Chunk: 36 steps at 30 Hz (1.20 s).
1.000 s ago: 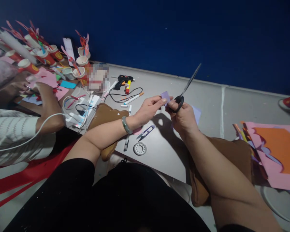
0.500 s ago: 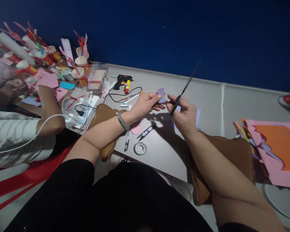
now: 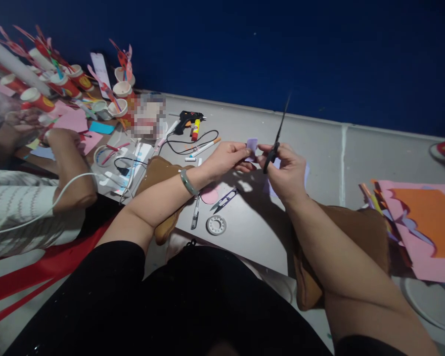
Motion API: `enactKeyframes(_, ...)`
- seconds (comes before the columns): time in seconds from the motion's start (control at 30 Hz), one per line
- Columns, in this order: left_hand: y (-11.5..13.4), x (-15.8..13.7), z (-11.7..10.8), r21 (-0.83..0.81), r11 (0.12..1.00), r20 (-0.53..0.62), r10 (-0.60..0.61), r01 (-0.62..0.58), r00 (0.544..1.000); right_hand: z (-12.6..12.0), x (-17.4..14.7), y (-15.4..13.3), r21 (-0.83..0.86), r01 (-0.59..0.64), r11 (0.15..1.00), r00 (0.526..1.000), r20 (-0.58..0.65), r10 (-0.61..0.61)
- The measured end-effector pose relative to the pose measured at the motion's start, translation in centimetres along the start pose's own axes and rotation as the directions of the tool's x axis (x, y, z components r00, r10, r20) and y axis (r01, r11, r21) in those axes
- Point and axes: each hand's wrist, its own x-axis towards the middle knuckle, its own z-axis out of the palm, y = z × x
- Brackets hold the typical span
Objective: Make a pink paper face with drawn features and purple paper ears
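Between the thumb and fingers of my left hand (image 3: 228, 159) is a small piece of purple paper (image 3: 251, 147), held up above the table. My right hand (image 3: 287, 170) grips a pair of black scissors (image 3: 276, 149) by the handles, the blades pointing up and away from me. The fingertips of that hand come close to the paper's right edge; whether they touch it I cannot tell. Under my right hand, partly covered, lies more purple paper (image 3: 307, 170). Thread snips (image 3: 225, 200), a pink paper circle (image 3: 209, 194) and a white tape roll (image 3: 216, 225) lie below my hands.
A black glue gun (image 3: 187, 120) and a glue stick (image 3: 196, 130) lie beyond my left hand. Paper cups (image 3: 118, 108) with sticks stand at the left, near a co-worker's arm (image 3: 68, 163). Orange and pink sheets (image 3: 426, 222) lie at the right. Brown cushions (image 3: 350, 237) border the table.
The scissors have swung to a more upright angle, their tips shifting left. My right hand has come nearer the purple paper, which has moved slightly right and tilted.
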Motion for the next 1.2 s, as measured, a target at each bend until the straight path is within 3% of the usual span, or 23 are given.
enactKeyframes(0.13, -0.1, -0.3, 0.1, 0.071, 0.995, 0.137, -0.08, 0.071, 0.987, -0.4, 0.5, 0.1, 0.1, -0.084, 0.991, 0.996, -0.004, 0.085)
enactKeyframes(0.27, -0.2, -0.3, -0.1, 0.161, 0.985, 0.228, -0.093, 0.057, 0.969, -0.7, 1.0, 0.1, 0.148, -0.171, 0.974, 0.984, 0.078, 0.161)
enactKeyframes(0.4, 0.2, -0.4, 0.1, 0.233, 0.972, 0.15, -0.046, 0.01, 0.988, -0.8, 1.3, 0.2, 0.12, -0.178, 0.977, 0.977, 0.135, 0.162)
enactKeyframes(0.57, 0.6, -0.2, 0.1, 0.264, 0.964, 0.015, 0.034, -0.036, 0.999, -0.6, 1.4, 0.3, 0.188, -0.211, 0.959, 0.977, 0.048, 0.206)
enactKeyframes(0.67, 0.2, 0.0, -0.4, 0.362, 0.923, -0.018, 0.146, -0.13, 0.989, -0.4, 1.4, 0.3, 0.209, -0.222, 0.952, 0.975, 0.068, 0.212)
enactKeyframes(0.73, 0.0, -0.3, -0.6, 0.488, 0.838, -0.053, 0.306, -0.242, 0.951, -0.4, 1.3, 0.3, 0.202, -0.231, 0.952, 0.972, 0.091, 0.216)
enactKeyframes(0.77, -0.1, -0.6, -0.7, 0.563, 0.769, -0.075, 0.413, -0.303, 0.908, -0.4, 1.3, 0.3, 0.198, -0.233, 0.952, 0.971, 0.091, 0.219)
enactKeyframes(0.87, -0.1, -1.7, -0.7, 0.757, 0.52, -0.114, 0.7, -0.394, 0.705, -0.5, 1.4, 0.3, 0.207, -0.223, 0.953, 0.975, 0.061, 0.215)
enactKeyframes(0.9, -0.2, -1.8, -0.8, 0.774, 0.494, -0.124, 0.731, -0.395, 0.671, -0.6, 1.4, 0.3, 0.217, -0.217, 0.952, 0.976, 0.053, 0.211)
enactKeyframes(0.93, -0.4, -1.6, -0.9, 0.759, 0.521, -0.144, 0.72, -0.392, 0.679, -0.7, 1.4, 0.3, 0.228, -0.212, 0.95, 0.977, 0.049, 0.206)
enactKeyframes(0.97, -0.6, -1.2, -1.0, 0.71, 0.587, -0.159, 0.671, -0.388, 0.725, -0.7, 1.4, 0.3, 0.241, -0.208, 0.948, 0.978, 0.048, 0.202)
enactKeyframes(1.03, -1.2, 0.2, -1.6, 0.551, 0.777, -0.172, 0.463, -0.304, 0.87, -0.8, 1.4, 0.3, 0.262, -0.201, 0.944, 0.98, 0.045, 0.196)
enactKeyframes(1.07, -1.5, 1.1, -1.9, 0.492, 0.835, -0.188, 0.378, -0.246, 0.907, -0.8, 1.5, 0.4, 0.269, -0.197, 0.943, 0.98, 0.039, 0.193)
enactKeyframes(1.13, -2.2, 2.5, -2.7, 0.391, 0.88, -0.225, 0.374, -0.269, 0.899, -0.7, 1.5, 0.4, 0.288, -0.183, 0.94, 0.982, 0.02, 0.185)
enactKeyframes(1.2, -2.7, 3.2, -3.2, 0.318, 0.861, -0.114, 0.451, -0.397, 0.885, -0.5, 1.5, 0.4, 0.325, -0.167, 0.931, 0.985, 0.01, 0.174)
